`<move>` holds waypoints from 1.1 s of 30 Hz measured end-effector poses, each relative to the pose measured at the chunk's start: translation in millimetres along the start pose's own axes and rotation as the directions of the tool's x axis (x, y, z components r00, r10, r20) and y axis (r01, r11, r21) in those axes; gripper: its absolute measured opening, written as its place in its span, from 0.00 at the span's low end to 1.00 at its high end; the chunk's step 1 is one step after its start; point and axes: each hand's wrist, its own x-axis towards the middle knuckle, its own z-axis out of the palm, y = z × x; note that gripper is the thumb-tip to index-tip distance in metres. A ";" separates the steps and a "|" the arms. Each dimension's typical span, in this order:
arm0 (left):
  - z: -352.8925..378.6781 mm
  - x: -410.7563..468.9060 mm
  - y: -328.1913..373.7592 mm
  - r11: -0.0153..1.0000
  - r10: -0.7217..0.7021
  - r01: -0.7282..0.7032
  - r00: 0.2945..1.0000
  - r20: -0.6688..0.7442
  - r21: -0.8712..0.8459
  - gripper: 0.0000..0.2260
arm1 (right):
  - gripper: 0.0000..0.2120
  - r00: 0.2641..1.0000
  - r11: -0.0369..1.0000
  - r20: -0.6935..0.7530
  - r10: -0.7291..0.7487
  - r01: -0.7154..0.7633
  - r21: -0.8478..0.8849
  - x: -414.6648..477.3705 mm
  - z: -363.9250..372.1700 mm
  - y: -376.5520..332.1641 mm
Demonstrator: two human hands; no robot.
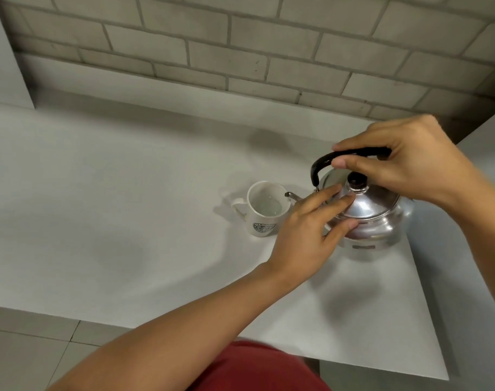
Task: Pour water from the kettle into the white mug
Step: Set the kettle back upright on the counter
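Note:
A shiny metal kettle (373, 221) with a black arched handle and a black lid knob stands near the table's right edge. Its thin spout tip reaches over the rim of the white mug (264, 210), which stands just left of it with a round green logo and its handle to the left. The mug seems to hold some water. My right hand (410, 162) is closed around the black handle from above. My left hand (308, 227) lies with spread fingers against the lid and the kettle's near-left side, partly hiding the spout.
The white table (113, 221) runs back to a grey brick wall (240, 52). Its right edge (426, 292) lies close to the kettle and its front edge is near me. Tiled floor (29, 351) shows below left, and my red clothing at the bottom.

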 end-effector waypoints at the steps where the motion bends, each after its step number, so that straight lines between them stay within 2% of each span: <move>1: -1.1 -0.4 -0.8 0.999 0.016 -0.016 1.000 0.018 0.034 0.18 | 0.14 0.999 0.999 -0.036 0.033 -0.032 0.033 -7.0 3.1 3.1; 6: -2.6 -0.9 -5.6 0.969 0.124 -0.138 0.989 0.079 0.204 0.16 | 0.15 0.964 0.968 -0.199 0.176 -0.132 0.213 -39.0 23.8 24.2; 10: -6.8 8.0 -7.5 0.985 0.059 -0.083 0.986 0.155 0.154 0.12 | 0.14 0.935 0.928 -0.225 0.274 -0.196 0.316 -55.7 39.2 42.1; 13: -16.2 25.9 -7.3 0.995 0.034 -0.041 0.997 0.075 0.095 0.07 | 0.15 0.908 0.877 -0.218 0.357 -0.247 0.411 -64.3 46.3 52.9; 15: -22.5 45.8 -3.3 0.997 -0.004 0.003 1.000 0.007 0.072 0.08 | 0.15 0.892 0.844 -0.207 0.401 -0.273 0.461 -65.1 49.3 59.7; 16: -24.6 58.0 -1.9 0.998 -0.037 0.036 0.999 0.024 0.061 0.11 | 0.14 0.887 0.834 -0.200 0.416 -0.284 0.474 -63.8 50.6 62.8; 18: -27.6 81.6 -0.3 0.993 -0.101 0.089 0.982 0.161 0.080 0.19 | 0.14 0.876 0.819 -0.202 0.439 -0.297 0.491 -59.5 53.1 67.7; 21: -28.1 109.1 -1.1 0.990 -0.100 0.060 0.941 0.323 0.131 0.17 | 0.12 0.854 0.790 -0.223 0.470 -0.294 0.539 -47.4 58.1 77.2; 25: -22.9 140.4 -6.5 0.977 -0.067 0.013 0.967 0.245 0.213 0.13 | 0.12 0.840 0.763 -0.222 0.495 -0.298 0.574 -22.0 65.9 101.1; 28: -17.6 171.3 -20.1 0.967 -0.050 -0.006 0.976 0.213 0.254 0.12 | 0.16 0.831 0.720 -0.149 0.536 -0.358 0.595 -3.0 70.1 125.0; 31: -12.6 202.5 -40.9 0.961 -0.067 0.021 0.985 0.160 0.274 0.10 | 0.22 0.783 0.653 -0.114 0.612 -0.419 0.630 6.1 81.0 151.2; 33: -10.8 223.4 -53.7 0.964 -0.104 0.075 0.989 0.102 0.254 0.08 | 0.20 0.750 0.615 -0.100 0.654 -0.451 0.646 11.9 91.5 167.9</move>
